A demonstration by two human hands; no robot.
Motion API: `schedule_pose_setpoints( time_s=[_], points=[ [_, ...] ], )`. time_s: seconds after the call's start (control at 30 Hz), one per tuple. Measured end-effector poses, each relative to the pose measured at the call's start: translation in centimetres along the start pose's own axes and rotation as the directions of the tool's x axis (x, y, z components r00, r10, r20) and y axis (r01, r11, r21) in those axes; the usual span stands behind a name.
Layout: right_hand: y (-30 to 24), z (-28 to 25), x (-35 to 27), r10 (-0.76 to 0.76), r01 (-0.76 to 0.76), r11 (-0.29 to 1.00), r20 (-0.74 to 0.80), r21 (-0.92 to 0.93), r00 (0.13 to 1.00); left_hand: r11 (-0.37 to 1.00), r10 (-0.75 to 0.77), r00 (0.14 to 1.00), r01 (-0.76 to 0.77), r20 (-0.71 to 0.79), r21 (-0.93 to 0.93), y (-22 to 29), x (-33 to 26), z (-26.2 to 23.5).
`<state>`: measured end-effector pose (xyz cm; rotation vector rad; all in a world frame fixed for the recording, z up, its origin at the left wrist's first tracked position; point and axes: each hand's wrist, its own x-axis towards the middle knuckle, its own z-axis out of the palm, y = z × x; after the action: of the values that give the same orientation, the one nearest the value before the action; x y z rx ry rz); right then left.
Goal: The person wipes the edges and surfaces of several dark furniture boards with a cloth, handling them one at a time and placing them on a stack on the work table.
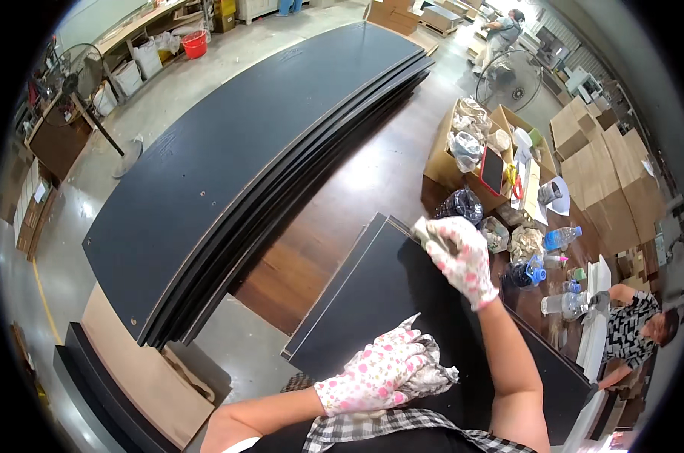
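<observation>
My left hand (372,375), in a white glove with pink dots, is closed round a crumpled greyish cloth (432,370) close to my body. A dark flat panel (357,302) lies in front of me, with a pale line running along its left side. Over the panel's far right corner is my right hand (462,260), in a matching glove, fingers curled with thumb and fingertips together. Something small and greyish shows at those fingertips, too small to name. Whether the fingertips touch the panel's edge I cannot tell.
A stack of long dark panels with curved edges (259,143) lies at the left on a brown table (357,174). Cardboard boxes with bags (444,155), plastic bottles (564,238) and a red-handled tool (517,187) are at the right. A co-worker (636,332) works at the right edge.
</observation>
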<state>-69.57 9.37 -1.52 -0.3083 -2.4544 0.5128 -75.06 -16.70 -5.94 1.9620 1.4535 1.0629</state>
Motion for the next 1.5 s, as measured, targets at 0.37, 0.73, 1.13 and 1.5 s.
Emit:
schedule_pose_setpoints(
  time_s=[0.37,0.73,1.13,1.5],
  points=[
    [-3.0,2.6,0.6,0.042,-0.033,0.990,0.064,-0.134,0.997,0.999,0.013,1.000,-0.013,0.013,-0.034,-0.2,-0.3,0.2],
    [-2.2,3.4,1.1,0.078,-0.072,0.993,0.069,-0.089,0.995,0.990,0.032,0.993,-0.016,0.111,-0.143,0.6,1.5,-2.1],
    [-2.0,-13.7,-20.3,0.574,-0.634,0.686,-0.270,-0.357,0.773,0.998,0.066,0.997,-0.066,0.027,0.005,0.8,1.8,-1.9],
    [-1.4,-11.8,-17.9,0.480,-0.502,0.716,-0.180,-0.485,0.858,0.994,0.056,0.998,-0.055,-0.006,0.094,0.3,2.0,-1.2]
  ],
)
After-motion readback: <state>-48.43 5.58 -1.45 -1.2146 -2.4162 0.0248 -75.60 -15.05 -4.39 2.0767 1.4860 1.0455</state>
